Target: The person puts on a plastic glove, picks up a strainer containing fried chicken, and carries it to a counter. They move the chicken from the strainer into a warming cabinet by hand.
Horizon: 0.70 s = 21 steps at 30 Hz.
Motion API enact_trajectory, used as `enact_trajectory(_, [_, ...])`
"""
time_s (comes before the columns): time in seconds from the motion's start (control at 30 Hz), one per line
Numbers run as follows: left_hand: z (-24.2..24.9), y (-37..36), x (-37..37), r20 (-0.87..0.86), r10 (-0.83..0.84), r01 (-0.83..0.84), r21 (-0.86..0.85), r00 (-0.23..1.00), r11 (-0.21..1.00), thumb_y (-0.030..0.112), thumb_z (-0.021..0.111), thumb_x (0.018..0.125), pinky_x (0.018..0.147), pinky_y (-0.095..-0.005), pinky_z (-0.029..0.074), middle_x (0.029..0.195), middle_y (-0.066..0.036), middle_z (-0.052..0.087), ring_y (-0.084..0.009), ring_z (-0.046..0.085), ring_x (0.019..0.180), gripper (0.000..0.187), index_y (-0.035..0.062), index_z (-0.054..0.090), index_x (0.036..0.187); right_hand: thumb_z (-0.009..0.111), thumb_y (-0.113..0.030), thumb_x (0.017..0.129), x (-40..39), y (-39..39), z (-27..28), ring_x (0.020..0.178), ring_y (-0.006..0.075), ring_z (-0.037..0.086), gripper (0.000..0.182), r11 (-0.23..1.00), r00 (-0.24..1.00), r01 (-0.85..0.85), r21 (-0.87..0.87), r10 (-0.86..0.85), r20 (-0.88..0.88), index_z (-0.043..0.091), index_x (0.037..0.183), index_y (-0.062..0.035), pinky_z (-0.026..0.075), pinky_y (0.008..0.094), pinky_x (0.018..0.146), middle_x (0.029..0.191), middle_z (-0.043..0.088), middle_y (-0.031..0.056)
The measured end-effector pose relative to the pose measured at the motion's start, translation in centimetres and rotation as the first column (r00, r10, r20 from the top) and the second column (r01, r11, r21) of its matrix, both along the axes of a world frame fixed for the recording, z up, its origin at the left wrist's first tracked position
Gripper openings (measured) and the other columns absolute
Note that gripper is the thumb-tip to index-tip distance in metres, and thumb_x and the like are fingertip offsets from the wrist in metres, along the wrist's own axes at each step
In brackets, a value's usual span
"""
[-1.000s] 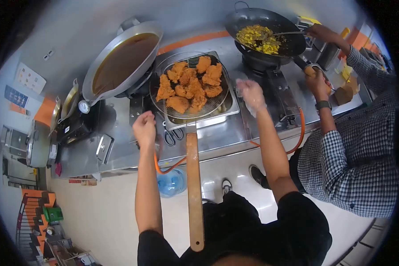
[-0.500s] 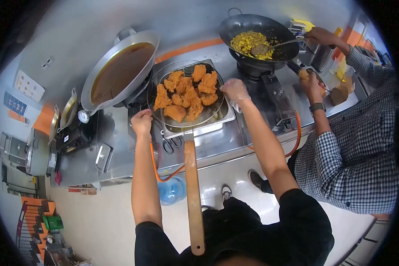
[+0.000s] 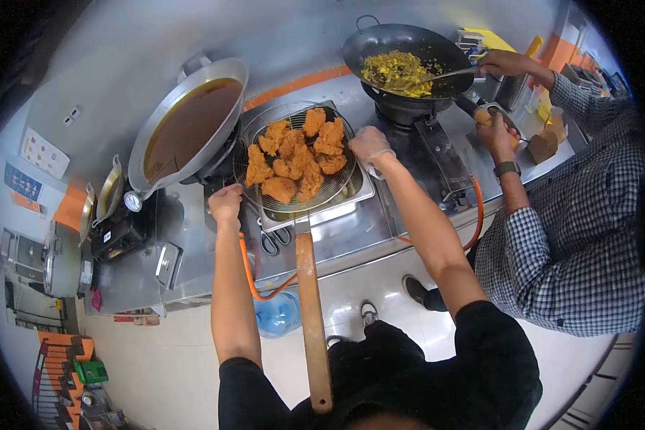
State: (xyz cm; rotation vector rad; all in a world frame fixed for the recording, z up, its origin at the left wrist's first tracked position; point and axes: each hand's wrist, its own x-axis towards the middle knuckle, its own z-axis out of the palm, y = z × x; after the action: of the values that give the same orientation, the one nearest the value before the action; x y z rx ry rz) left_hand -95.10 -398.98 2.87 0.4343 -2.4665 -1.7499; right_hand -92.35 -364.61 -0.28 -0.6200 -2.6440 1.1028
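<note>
Flanking the wire strainer, your two hands sit at opposite sides of its rim. Your left hand has its fingers curled at the left edge; whether they grip the rim cannot be told. Your gloved right hand is bent at the right edge, its grip likewise unclear. The strainer bears the fried chicken pieces and lies above a steel pan on the counter, its wooden handle pointing toward you. Scissors lie just beside the pan. At your right, a co-worker holds a utensil in the black wok.
</note>
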Motion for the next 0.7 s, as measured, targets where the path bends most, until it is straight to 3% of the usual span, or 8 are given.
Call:
enact_trajectory(0.07, [-0.2,0.0,-0.1,0.013,-0.008,0.008,0.000,1.000,1.000,0.004,0.063,0.076,0.060,-0.0244,0.046,0.076,-0.004,0.068,-0.0114,0.058,0.064,0.012,0.0002,0.072,0.083,0.060,-0.019,0.070,-0.5,0.6,-0.9,0.097,0.0403,0.063,0.034,1.000,1.000,-0.004,0.000,0.004,-0.003,0.068,0.090,0.0071,0.050,0.0432,0.085,0.099,0.063,0.0301])
enact_trajectory(0.17, [-0.6,-0.2,-0.8,0.022,-0.010,0.010,0.018,1.000,1.000,0.004,0.064,0.075,0.062,-0.0257,0.047,0.075,-0.005,0.068,-0.0131,0.059,0.064,0.012,-0.0006,0.072,0.082,0.062,-0.019,0.067,-0.6,1.3,-1.5,0.093,0.0392,0.065,0.034,0.975,0.979,-0.202,0.096,0.204,-0.006,0.068,0.087,0.0070,0.051,0.0418,0.083,0.095,0.065,0.0290])
enact_trajectory(0.23, [-1.0,-0.6,-1.3,0.014,-0.028,0.028,-0.023,1.000,0.999,0.005,0.064,0.074,0.064,-0.0275,0.047,0.074,-0.005,0.068,-0.0153,0.060,0.065,0.012,-0.0013,0.071,0.082,0.063,-0.021,0.066,0.1,0.8,-1.0,0.086,0.0377,0.066,0.032,0.974,0.998,-0.007,-0.227,-0.006,-0.054,0.069,0.083,0.0052,0.052,0.0411,0.079,0.091,0.067,0.0243])
enact_trajectory(0.33, [-1.2,-1.0,-1.6,0.021,-0.081,0.081,-0.019,0.997,0.997,0.005,0.064,0.074,0.068,-0.0292,0.048,0.074,-0.006,0.068,-0.0172,0.061,0.068,0.012,-0.0019,0.071,0.081,0.062,-0.022,0.068,1.0,0.6,0.3,0.081,0.0358,0.066,0.027,0.948,0.995,-0.096,-0.303,0.084,-0.051,0.070,0.081,0.0004,0.052,0.0414,0.075,0.087,0.069,0.0184])
enact_trajectory(0.37, [-1.5,-1.1,-1.9,0.019,-0.084,0.084,-0.018,0.996,0.996,0.005,0.064,0.074,0.068,-0.0292,0.048,0.074,-0.006,0.068,-0.0172,0.061,0.068,0.012,-0.0019,0.071,0.081,0.062,-0.022,0.068,0.7,0.8,-0.1,0.081,0.0358,0.066,0.027,0.949,0.995,-0.093,-0.301,0.081,-0.054,0.070,0.081,0.0004,0.052,0.0414,0.075,0.087,0.069,0.0184])
enact_trajectory(0.43, [-2.3,-1.2,-2.5,0.012,-0.104,0.105,-0.034,0.994,0.994,0.006,0.062,0.075,0.056,-0.0285,0.044,0.067,-0.005,0.064,-0.0149,0.057,0.058,0.011,-0.0015,0.069,0.079,0.058,-0.019,0.072,-0.4,1.5,-1.8,0.079,0.0339,0.066,0.022,0.979,0.978,-0.205,0.003,0.205,-0.046,0.071,0.079,-0.0035,0.052,0.0418,0.071,0.083,0.069,0.0146])
enact_trajectory(0.53, [-1.3,-0.9,-1.6,0.069,-0.124,0.116,0.109,0.990,0.987,0.007,0.062,0.076,0.043,-0.0269,0.033,0.061,-0.002,0.057,-0.0112,0.046,0.047,0.010,-0.0009,0.067,0.078,0.056,-0.018,0.076,-0.4,1.6,-3.8,0.080,0.0325,0.067,0.020,0.972,0.941,-0.232,0.027,0.231,-0.247,0.072,0.078,-0.0069,0.051,0.0410,0.070,0.080,0.069,0.0132])
enact_trajectory(0.7, [-1.7,-0.9,-2.0,0.045,-0.151,0.141,0.178,0.987,0.974,0.007,0.062,0.076,0.038,-0.0240,0.023,0.057,0.001,0.050,-0.0071,0.037,0.042,0.008,0.0001,0.065,0.079,0.057,-0.018,0.077,0.3,1.3,-2.8,0.075,0.0309,0.065,0.018,0.973,0.953,-0.229,0.002,0.225,-0.204,0.071,0.074,-0.0075,0.050,0.0410,0.065,0.078,0.068,0.0134])
